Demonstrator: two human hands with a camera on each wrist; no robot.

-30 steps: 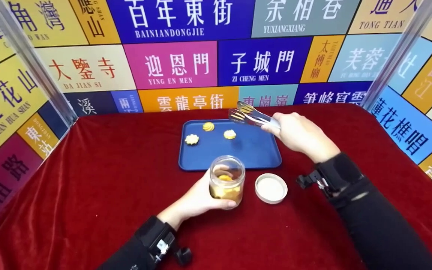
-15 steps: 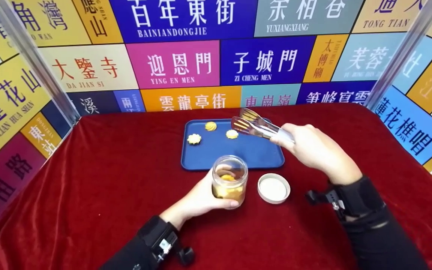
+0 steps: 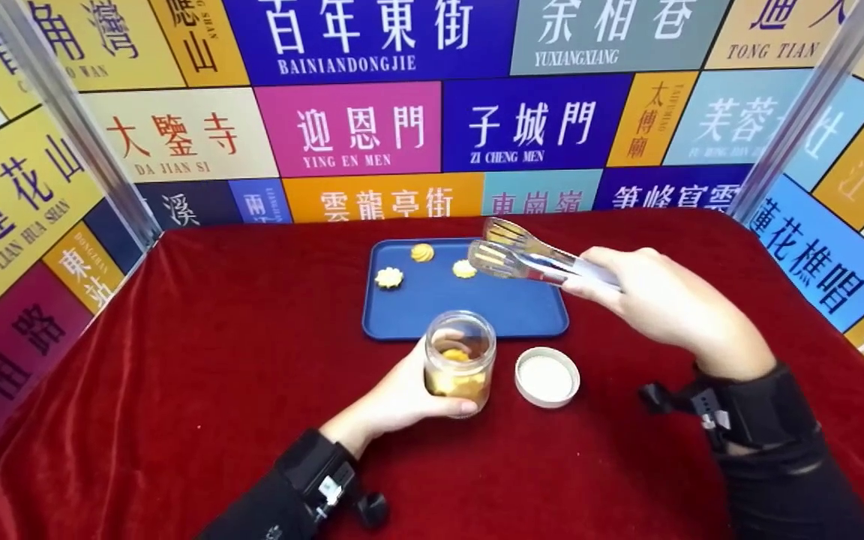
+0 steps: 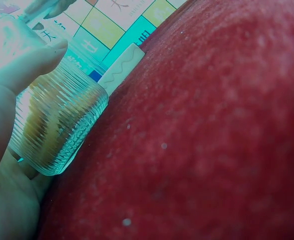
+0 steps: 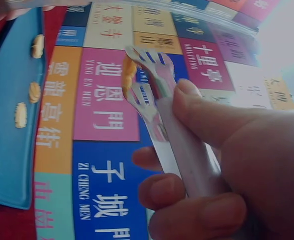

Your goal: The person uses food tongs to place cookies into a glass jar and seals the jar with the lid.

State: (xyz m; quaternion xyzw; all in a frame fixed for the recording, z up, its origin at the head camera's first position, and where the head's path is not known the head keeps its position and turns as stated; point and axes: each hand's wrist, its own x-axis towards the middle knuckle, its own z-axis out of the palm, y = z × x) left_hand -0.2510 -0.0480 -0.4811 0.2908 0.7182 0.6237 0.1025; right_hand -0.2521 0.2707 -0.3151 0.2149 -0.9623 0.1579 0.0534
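The jar (image 3: 459, 371) is made of clear, ribbed glass, is uncovered at the mouth and is held upright; yellow biscuits (image 4: 44, 125) are contained in its lower part. The metal tongs (image 3: 552, 267) are held raised beyond and to the right of the jar, slotted blades parted and directed leftward. A single biscuit (image 5: 128, 77) is positioned at the blade tips.

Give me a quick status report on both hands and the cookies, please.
Left hand grips open jar, cookies inside. Right hand holds tongs raised near tray. Three cookies on tray. Jar's mouth unobstructed, lid beside it.
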